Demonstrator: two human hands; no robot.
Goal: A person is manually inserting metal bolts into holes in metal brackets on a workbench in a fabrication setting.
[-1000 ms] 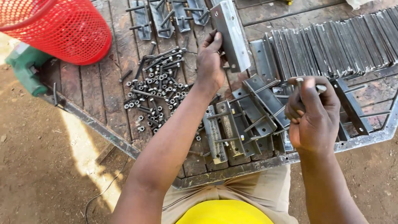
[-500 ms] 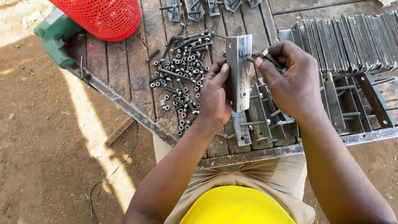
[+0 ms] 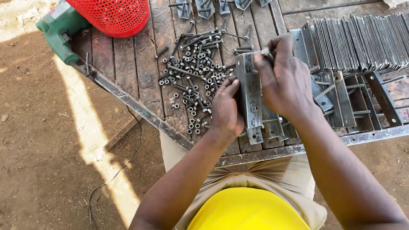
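Both hands' fingers grip one steel bracket (image 3: 250,96), long axis running toward the person

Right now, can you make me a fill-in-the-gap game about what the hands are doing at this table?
1. The left hand steadies a long ____ bracket.
2. The right hand works at the bracket's ____ end.
3. The basket at the table's far corner is ____.
4. Loose nuts and bolts lie on the ____ table.

Missing words: metal; top; red; wooden
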